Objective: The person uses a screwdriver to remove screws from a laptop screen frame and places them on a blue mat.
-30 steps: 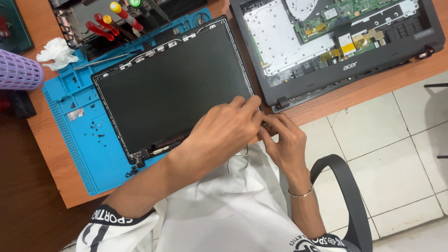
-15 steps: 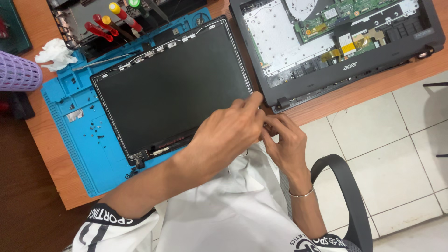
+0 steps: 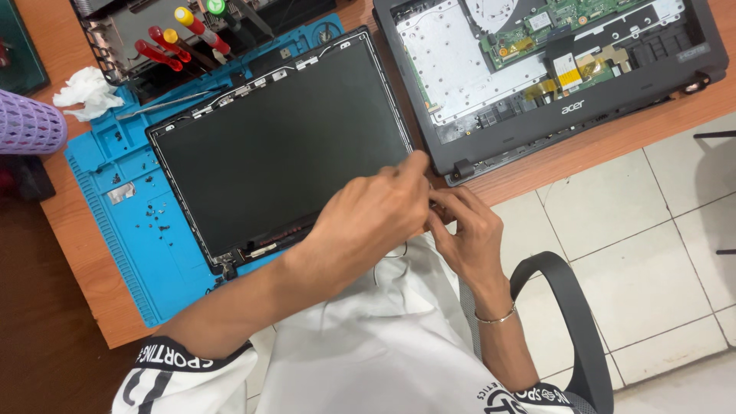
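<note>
A laptop screen panel point(image 3: 284, 146) lies face up, dark and without its bezel, on a blue repair mat point(image 3: 123, 222). Both my hands meet at the panel's near right corner. My left hand point(image 3: 376, 226) reaches in from the lower left, its fingers pinched together on that corner's edge. My right hand point(image 3: 468, 230), with a thin bracelet on the wrist, curls its fingers against the same corner from the right. The left hand hides what lies between the fingertips.
An opened laptop base point(image 3: 552, 123) with bare circuit boards lies at the back right of the wooden table point(image 3: 583, 157). Screwdrivers point(image 3: 165, 42) with red and yellow handles, a crumpled tissue point(image 3: 88, 92) and a purple basket point(image 3: 27, 123) are at the back left. A chair arm point(image 3: 571, 307) stands at my right.
Both hands have stayed at the panel's near right corner; only the fingers have shifted slightly. The panel has not moved.
</note>
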